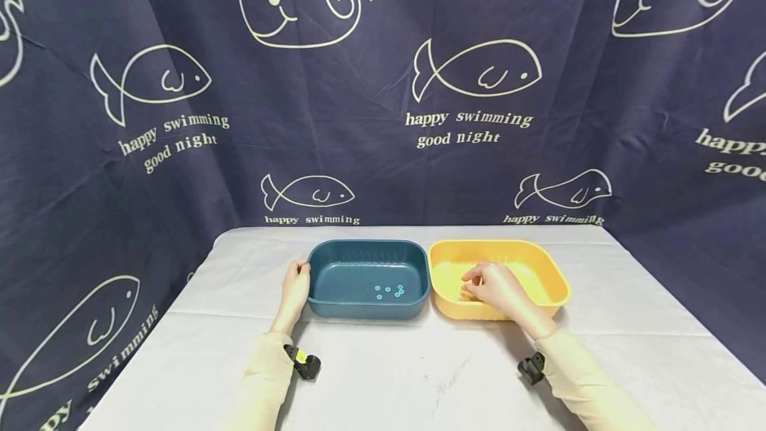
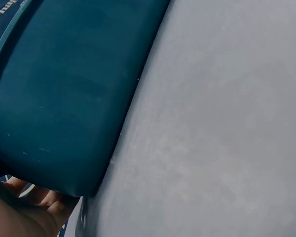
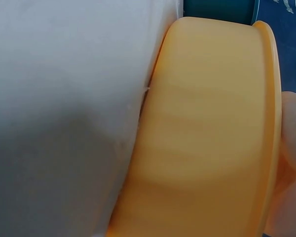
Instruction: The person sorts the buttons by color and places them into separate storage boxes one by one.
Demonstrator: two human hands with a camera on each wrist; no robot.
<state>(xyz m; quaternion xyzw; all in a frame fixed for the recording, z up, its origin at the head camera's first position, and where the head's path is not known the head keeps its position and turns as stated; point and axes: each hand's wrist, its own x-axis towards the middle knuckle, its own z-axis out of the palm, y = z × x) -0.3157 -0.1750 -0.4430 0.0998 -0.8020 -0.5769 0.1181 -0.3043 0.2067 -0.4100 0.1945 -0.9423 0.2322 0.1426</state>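
Observation:
My left hand [image 1: 296, 288] holds the left end of a dark teal plastic bin [image 1: 359, 311], its fingers at the rim. In the left wrist view that hand [image 2: 32, 215] shows below the end wall of the bin [image 2: 74, 98]. Several small light-blue rings [image 1: 387, 289] lie on the bin's floor, toward its right side. My right hand [image 1: 497, 286] reaches over the front rim into a yellow bin [image 1: 479, 311], fingers bent downward near its left front. I cannot tell whether its fingertips hold anything. The right wrist view shows the yellow bin's outer wall [image 3: 212, 123], with part of the hand [image 3: 293, 128] beyond the rim.
The two bins stand side by side, ends close together, on a table with a pale cloth [image 1: 413, 371]. A dark blue curtain [image 1: 383, 171] with white fish and whale drawings hangs behind and at both sides. Black wrist cameras [image 1: 306, 366] sit on both forearms.

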